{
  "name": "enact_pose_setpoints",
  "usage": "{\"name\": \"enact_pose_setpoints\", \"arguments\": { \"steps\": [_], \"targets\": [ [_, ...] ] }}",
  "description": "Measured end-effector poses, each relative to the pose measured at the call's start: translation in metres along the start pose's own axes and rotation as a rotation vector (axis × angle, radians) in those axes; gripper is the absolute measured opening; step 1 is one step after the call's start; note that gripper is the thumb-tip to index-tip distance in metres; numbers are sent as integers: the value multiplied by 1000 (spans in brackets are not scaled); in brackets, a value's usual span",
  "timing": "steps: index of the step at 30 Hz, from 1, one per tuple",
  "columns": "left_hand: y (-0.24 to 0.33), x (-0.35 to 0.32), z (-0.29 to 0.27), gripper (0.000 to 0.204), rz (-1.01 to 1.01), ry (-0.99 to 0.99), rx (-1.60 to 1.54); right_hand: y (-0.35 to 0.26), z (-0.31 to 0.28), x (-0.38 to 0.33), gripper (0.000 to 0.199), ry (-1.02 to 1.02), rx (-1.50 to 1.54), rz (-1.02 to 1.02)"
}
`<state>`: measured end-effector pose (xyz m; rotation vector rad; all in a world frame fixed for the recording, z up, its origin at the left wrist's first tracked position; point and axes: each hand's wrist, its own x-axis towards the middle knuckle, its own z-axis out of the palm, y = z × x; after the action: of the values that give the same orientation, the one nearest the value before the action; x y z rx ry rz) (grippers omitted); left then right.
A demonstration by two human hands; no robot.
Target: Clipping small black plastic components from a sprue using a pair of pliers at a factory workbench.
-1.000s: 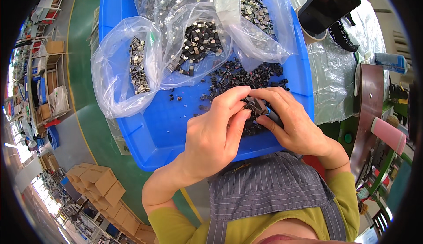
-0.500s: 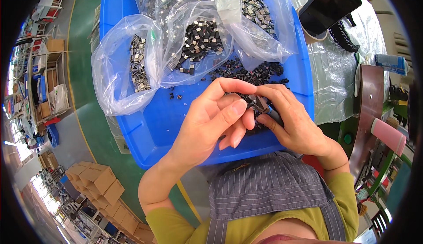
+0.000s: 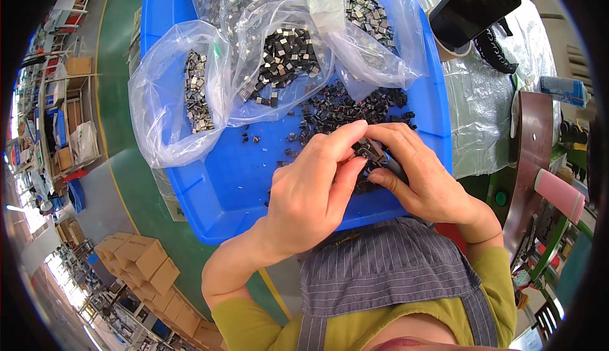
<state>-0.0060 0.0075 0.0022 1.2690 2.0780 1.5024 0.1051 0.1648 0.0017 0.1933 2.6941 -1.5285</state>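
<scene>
From my remote seat: a blue tray, clear bags at its far side.
Over its near right, the left hand pinches narrow, though I cannot tell on what; the right hand curls around dark pieces. Just beyond lies a loose pile of black bits; the dark pieces sit between both hands. I judge a slack right grip could drop one into that pile, hard to find among lookalikes.

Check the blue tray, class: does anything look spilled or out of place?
A few small dark pieces lie loose on the blue tray near the leftmost bag, looking stray because they sit apart from the main heap.
</scene>
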Motion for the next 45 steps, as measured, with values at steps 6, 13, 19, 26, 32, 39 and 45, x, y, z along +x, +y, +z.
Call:
{"name": "enact_pose_setpoints", "arguments": {
  "steps": [6,13,19,26,32,39,45],
  "targets": [
    [2,0,1,40,-40,-1,-39,-1,0,0,51,-3,6,-9],
    [2,2,-3,36,-32,-50,-21,-1,0,0,48,3,24,-1],
    [0,2,-3,35,-33,-68,-26,-1,-1,0,46,2,43,-8],
    [-1,2,-3,35,-6,-56,-23,-2,-1,-1,47,7,63,-6],
    [-1,3,-3,35,-16,-63,-36,-2,0,0,46,1,96,20],
    [-1,3,-1,39,-26,-23,-50,-2,-1,0,45,10,70,4],
    [-1,4,-1,39,-34,-35,-55,-2,-2,-1,44,-16,60,20]
  ]
}}
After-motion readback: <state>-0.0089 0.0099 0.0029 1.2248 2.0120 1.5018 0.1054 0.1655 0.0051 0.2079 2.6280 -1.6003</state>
